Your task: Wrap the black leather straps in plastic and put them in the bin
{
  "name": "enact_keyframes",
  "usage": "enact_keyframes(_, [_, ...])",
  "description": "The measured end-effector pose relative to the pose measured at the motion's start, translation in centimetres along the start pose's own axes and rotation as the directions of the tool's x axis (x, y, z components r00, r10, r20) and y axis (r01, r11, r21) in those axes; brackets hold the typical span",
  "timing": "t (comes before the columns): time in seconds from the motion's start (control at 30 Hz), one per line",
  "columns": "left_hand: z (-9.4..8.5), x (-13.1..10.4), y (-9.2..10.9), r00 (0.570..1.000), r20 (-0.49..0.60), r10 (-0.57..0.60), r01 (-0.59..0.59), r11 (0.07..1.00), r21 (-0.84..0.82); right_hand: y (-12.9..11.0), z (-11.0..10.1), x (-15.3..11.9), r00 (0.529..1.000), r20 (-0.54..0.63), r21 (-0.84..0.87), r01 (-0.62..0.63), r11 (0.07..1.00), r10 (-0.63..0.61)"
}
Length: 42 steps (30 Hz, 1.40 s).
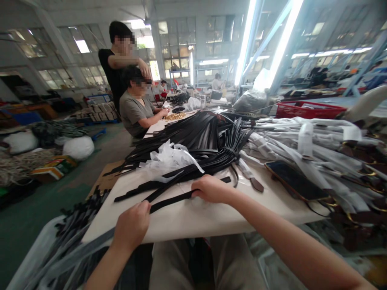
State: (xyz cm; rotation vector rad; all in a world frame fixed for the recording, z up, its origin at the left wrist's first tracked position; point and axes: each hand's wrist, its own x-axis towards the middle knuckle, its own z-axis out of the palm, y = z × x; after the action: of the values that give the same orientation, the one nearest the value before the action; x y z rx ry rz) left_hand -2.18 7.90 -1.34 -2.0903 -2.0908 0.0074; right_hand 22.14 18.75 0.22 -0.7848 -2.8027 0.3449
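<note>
A black leather strap (171,200) lies across the near edge of the white table (211,217). My left hand (133,225) grips its near end at the table's front. My right hand (211,188) is closed over the same strap further along. Just beyond my hands a large heap of black straps (205,141) fans out over the table, with crumpled white plastic wrap (169,157) on top of its near side.
A phone (294,181) lies right of my right hand, beside a pile of belts in white wrapping (317,149). A red basket (308,109) stands behind. A seated person (136,106) and a standing person (116,56) work at the table's far left. More straps (81,217) fill a bag below left.
</note>
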Motion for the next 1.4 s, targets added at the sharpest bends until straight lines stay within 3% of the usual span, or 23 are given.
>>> enact_keyframes(0.23, [-0.2,-1.6,-1.6,0.994,0.019,0.11,-0.109,0.994,-0.026,2.4,-1.5,-1.1,0.999,0.018,0.189,0.025,0.982,-0.029])
enact_keyframes(0.43, [-0.4,-2.7,0.4,0.986,0.018,0.164,-0.164,0.986,-0.016,2.2,-2.2,-0.9,0.989,0.084,0.346,0.085,0.934,-0.121])
enact_keyframes(0.6, [-0.5,-3.3,3.1,0.985,0.011,0.174,-0.172,0.982,-0.08,-0.3,-2.4,-0.1,0.972,0.118,0.35,0.151,0.924,-0.204])
enact_keyframes(0.8, [-0.2,-3.7,4.5,0.994,-0.009,0.112,-0.112,0.976,-0.189,-6.4,-0.4,0.9,0.972,0.126,0.235,0.164,0.958,-0.197])
enact_keyframes(0.87, [0.0,-3.9,4.2,0.997,-0.006,0.072,-0.072,0.974,-0.213,-7.2,-0.2,0.7,0.979,0.122,0.2,0.138,0.97,-0.165])
enact_keyframes(1.1, [-1.3,-3.6,1.6,0.996,0.041,-0.079,0.087,0.956,-0.281,-5.9,-1.3,1.8,0.996,0.068,0.237,0.046,0.97,-0.064])
enact_keyframes(1.23, [-2.8,-3.7,-0.1,0.992,0.09,-0.094,0.118,0.939,-0.323,-8.6,0.3,4.7,0.995,0.062,0.376,0.049,0.925,-0.078])
enact_keyframes(1.4, [-3.2,-6.6,-2.4,0.981,0.159,-0.108,0.16,0.916,-0.368,-13.2,2.8,7.1,0.991,0.091,0.579,0.026,0.815,-0.096])
